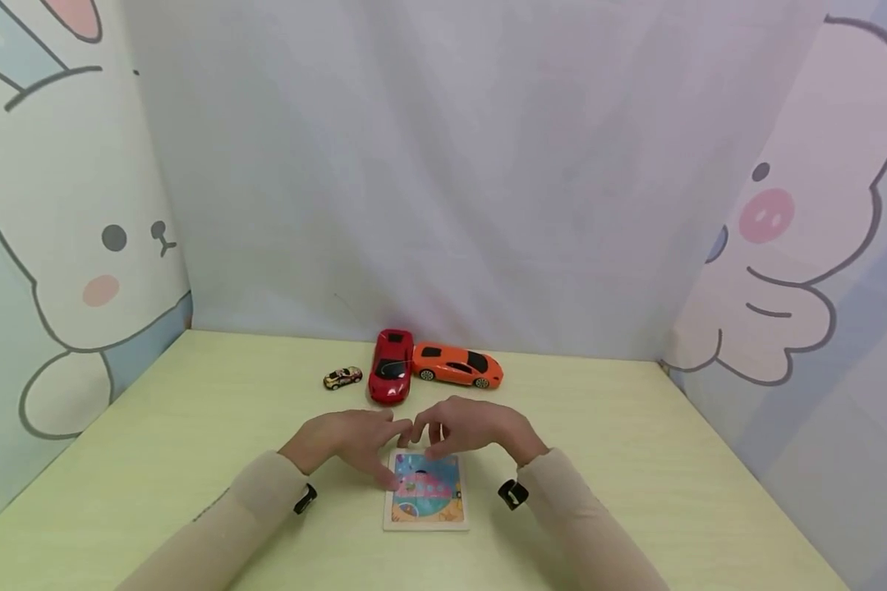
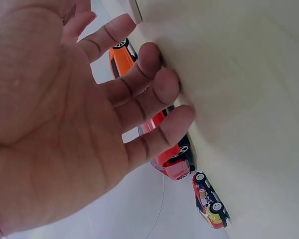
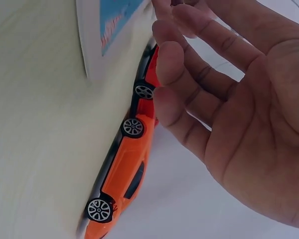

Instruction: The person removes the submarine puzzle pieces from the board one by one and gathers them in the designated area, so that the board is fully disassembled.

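Note:
A square picture puzzle (image 1: 426,492) in a pale frame lies on the table, showing a pink sea creature on blue. My left hand (image 1: 360,442) is at its upper left, thumb at the left edge and index finger over the top edge. Relaxed, slightly bent fingers show in the left wrist view. My right hand (image 1: 467,424) arches over the puzzle's top edge, its thumb tip at the picture. Its other fingers (image 3: 170,62) bend loosely beside the frame in the right wrist view. A small dark purple patch (image 3: 177,2) shows among the fingertips there; I cannot tell what it is.
Behind the hands stand a red toy car (image 1: 391,367) and an orange toy car (image 1: 457,366), close together. A small patterned toy car (image 1: 342,377) is to their left. A pale curtain (image 1: 443,180) closes off the table's back, with cartoon-printed panels at both sides.

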Available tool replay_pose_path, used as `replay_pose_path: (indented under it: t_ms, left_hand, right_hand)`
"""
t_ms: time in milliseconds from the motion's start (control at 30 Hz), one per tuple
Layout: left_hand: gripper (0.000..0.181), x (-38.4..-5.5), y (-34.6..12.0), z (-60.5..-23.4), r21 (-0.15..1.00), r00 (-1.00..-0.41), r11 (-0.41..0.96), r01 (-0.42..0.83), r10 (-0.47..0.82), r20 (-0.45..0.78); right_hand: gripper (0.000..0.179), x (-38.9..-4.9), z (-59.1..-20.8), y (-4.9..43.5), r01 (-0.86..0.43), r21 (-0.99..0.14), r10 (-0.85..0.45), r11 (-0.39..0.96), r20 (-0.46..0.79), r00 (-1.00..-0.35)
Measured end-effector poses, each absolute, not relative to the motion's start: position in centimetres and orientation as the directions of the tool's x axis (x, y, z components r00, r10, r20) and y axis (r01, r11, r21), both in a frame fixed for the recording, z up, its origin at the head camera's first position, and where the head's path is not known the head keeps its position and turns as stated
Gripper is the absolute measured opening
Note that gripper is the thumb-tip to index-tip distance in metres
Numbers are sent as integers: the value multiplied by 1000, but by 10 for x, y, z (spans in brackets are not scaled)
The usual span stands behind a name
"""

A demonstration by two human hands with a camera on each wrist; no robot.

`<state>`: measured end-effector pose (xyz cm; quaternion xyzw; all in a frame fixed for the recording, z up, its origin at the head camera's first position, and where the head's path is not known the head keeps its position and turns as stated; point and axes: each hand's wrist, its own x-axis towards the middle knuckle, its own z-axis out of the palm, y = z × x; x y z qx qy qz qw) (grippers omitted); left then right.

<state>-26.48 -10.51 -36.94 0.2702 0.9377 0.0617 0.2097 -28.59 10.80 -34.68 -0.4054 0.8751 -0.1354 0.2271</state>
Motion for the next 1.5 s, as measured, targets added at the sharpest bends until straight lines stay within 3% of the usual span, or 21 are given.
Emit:
replay_pose_path:
  t_ms: [133,333,667,1500]
  left_hand:
    - [70,-265,-104,-368,218,-783,859,464,512,-353]
    - [65,-266,-103,-368,233,-780,853,467,521,-346]
    - [49,-265,-107,-375,278,-773,844,458,533,-344]
    - [48,-264,-106,-371,286,-768,842,458,537,-349]
  right_hand:
    - [27,-285,-349,102,-647,-416,-769,639,-312,-559]
    - [30,-285,-354,99,-638,-387,-746,666,-341,-572]
    - [34,-279,-354,101,-596,-454,-749,662,-380,-543]
    - [36,-281,-349,102,-532,-468,-708,705,-436,-555]
